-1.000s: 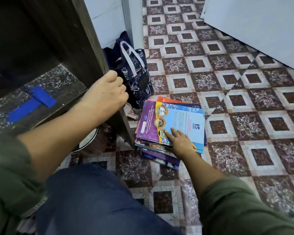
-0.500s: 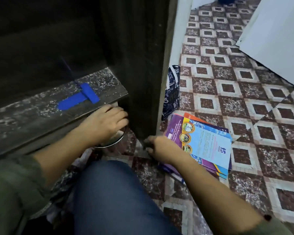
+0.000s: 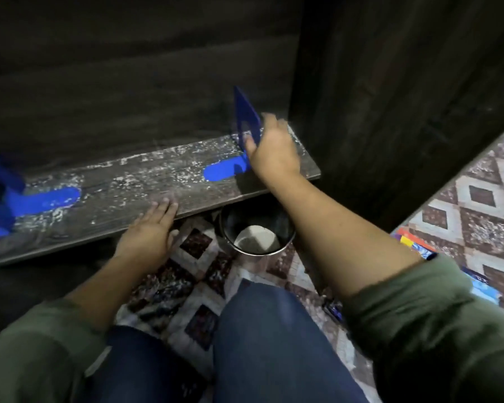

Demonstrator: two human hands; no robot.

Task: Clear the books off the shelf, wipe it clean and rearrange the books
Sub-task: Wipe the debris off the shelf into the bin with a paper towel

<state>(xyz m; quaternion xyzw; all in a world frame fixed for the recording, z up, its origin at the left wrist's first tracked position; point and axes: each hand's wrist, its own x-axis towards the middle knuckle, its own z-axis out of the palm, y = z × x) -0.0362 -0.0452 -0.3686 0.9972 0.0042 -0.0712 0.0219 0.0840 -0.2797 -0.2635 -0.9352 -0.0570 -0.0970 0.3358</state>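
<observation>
The shelf (image 3: 128,181) is bare of books and speckled with pale dust. The books (image 3: 413,242) lie on the floor at 4 o'clock, cut by the frame edge. At 1 o'clock the right hand (image 3: 274,155) pinches the upright of a blue bookend (image 3: 246,114), though blur hides its fingers. The bookend looks like a thin, stiff, light L-plate, best lifted by that upright. At 8 o'clock the left hand (image 3: 149,231) lies flat, fingers straight, on the shelf's front edge.

A left bookend (image 3: 0,193) and a right bookend (image 3: 246,117) stand at opposite ends of the shelf (image 3: 134,184). A pot (image 3: 256,231) sits on the floor (image 3: 477,199) under the shelf's right end. Further right, beyond the side panel (image 3: 390,112), lie books (image 3: 413,242).
</observation>
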